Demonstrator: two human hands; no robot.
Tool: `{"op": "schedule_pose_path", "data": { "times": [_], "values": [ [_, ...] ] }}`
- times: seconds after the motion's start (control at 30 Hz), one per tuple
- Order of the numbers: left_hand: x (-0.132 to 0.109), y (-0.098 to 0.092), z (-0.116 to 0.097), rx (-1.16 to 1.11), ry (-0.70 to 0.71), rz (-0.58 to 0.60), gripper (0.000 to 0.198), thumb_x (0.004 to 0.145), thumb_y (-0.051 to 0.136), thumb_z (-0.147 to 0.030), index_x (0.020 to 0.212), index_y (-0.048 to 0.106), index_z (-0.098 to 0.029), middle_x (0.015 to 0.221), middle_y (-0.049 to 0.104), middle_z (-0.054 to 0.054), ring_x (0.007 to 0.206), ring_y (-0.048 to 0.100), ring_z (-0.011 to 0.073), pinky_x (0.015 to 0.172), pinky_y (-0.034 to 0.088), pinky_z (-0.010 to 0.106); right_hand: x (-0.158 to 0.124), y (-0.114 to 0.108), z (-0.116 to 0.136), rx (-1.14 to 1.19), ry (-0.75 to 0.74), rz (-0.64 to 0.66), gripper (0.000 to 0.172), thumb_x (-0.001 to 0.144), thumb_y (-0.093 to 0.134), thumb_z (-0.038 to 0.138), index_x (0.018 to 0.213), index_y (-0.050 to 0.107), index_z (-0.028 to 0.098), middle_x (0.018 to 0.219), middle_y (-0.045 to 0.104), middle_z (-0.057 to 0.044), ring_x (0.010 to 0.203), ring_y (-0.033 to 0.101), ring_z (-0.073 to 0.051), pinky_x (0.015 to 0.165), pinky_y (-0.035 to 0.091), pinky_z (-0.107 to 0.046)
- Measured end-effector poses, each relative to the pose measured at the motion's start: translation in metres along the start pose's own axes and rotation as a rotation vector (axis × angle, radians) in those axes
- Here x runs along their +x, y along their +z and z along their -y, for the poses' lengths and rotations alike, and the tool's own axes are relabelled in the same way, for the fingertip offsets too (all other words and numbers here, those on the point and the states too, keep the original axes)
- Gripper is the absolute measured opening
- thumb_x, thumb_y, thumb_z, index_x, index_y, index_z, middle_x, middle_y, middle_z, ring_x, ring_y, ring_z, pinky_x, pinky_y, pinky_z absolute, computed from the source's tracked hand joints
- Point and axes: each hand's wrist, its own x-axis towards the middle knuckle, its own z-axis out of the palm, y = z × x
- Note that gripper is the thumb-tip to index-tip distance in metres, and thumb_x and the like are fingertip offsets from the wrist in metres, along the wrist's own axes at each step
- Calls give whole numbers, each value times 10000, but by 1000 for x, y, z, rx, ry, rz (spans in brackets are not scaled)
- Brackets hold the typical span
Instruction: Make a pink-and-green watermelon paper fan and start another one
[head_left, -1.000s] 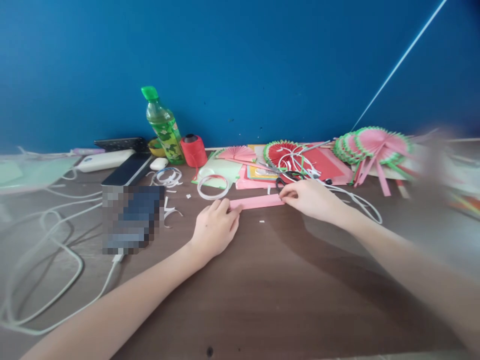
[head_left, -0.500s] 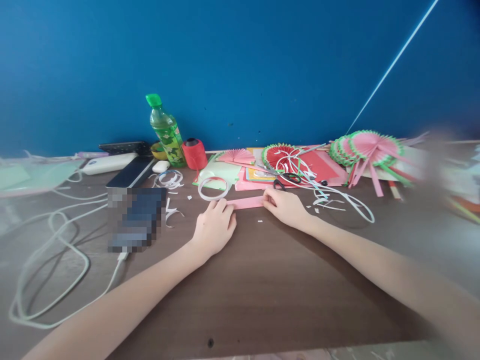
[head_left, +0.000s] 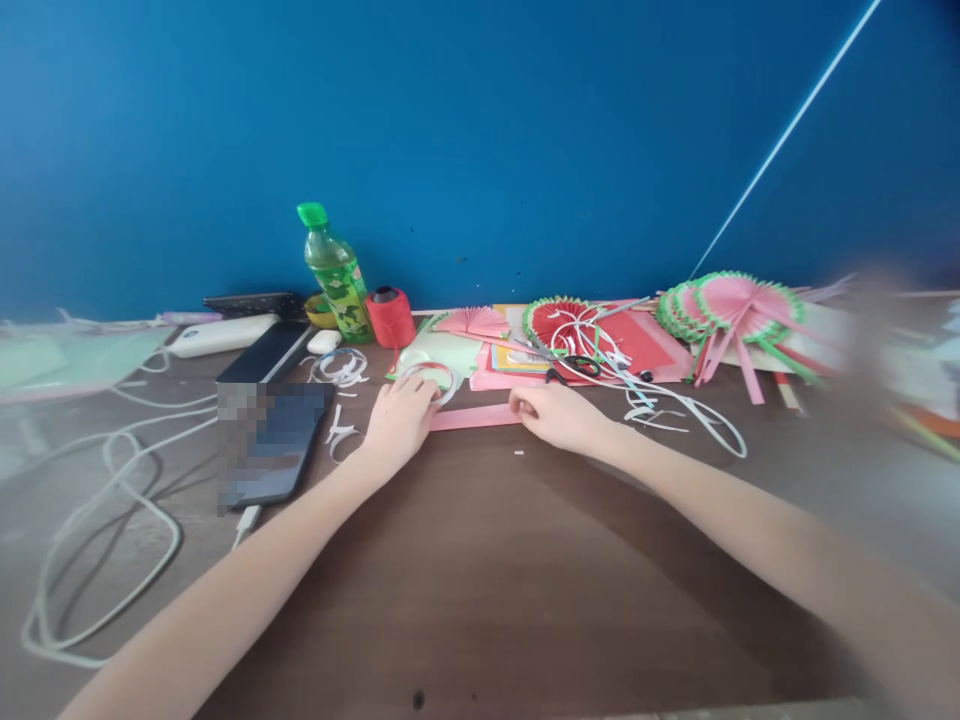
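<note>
A pink paper strip (head_left: 476, 416) lies on the brown table between my two hands. My right hand (head_left: 559, 418) is closed, with thumb and forefinger pinching the strip's right end. My left hand (head_left: 403, 418) is at the other end, its curled fingers closed on the near left side of a white tape roll (head_left: 453, 385). That hand hides part of the roll, and its palm side is beside the strip's left end. Black-handled scissors (head_left: 581, 367) lie just beyond my right hand, near a pink folded paper fan (head_left: 472, 321).
Pink and green paper fans (head_left: 750, 300) lie at the back right. White cord (head_left: 724, 430) tangles beside the scissors. A green bottle (head_left: 337, 280) and red thread spool (head_left: 391, 318) stand at the back left. A phone (head_left: 281, 440) with a white cable (head_left: 176, 540) lies at left.
My left hand has moved left along the strip to the tape roll, so more of the strip's left part shows. My right hand stays at the strip's right end.
</note>
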Motion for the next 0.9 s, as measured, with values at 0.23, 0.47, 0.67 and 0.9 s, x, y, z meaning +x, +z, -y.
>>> {"op": "schedule_pose_path", "data": {
  "times": [0.23, 0.47, 0.67, 0.9],
  "values": [
    [14, -24, -13, -456, -189, 6, 88, 820, 468, -258, 791, 501, -182, 778, 610, 31, 732, 588, 191, 659, 419, 314, 20, -21, 13, 69, 28, 52, 141, 697, 470, 74, 710, 574, 169, 723, 637, -41, 645, 554, -145, 581, 364, -241],
    [35, -30, -44, -1200, -237, -88, 94, 780, 520, -225, 768, 439, -178, 730, 588, -15, 699, 619, 138, 622, 431, 261, 34, -28, 31, 641, -35, -568, 140, 770, 512, 171, 909, 525, 184, 935, 593, -46, 784, 583, -134, 681, 488, -275],
    [39, -26, -49, -1422, -141, -47, 140, 791, 542, -217, 881, 444, -176, 709, 641, -7, 733, 630, 139, 711, 463, 293, 34, -20, 36, 735, -122, -589, 149, 788, 510, 135, 919, 535, 202, 974, 567, -50, 880, 599, -148, 807, 521, -331],
    [33, -22, -42, -1492, -111, 31, 308, 734, 581, -142, 1001, 431, -174, 902, 663, 52, 848, 654, 184, 829, 481, 376, 35, -21, 39, 886, -80, -505, 124, 765, 556, 154, 870, 507, 199, 937, 584, -42, 895, 605, -159, 792, 526, -339]
  ]
}}
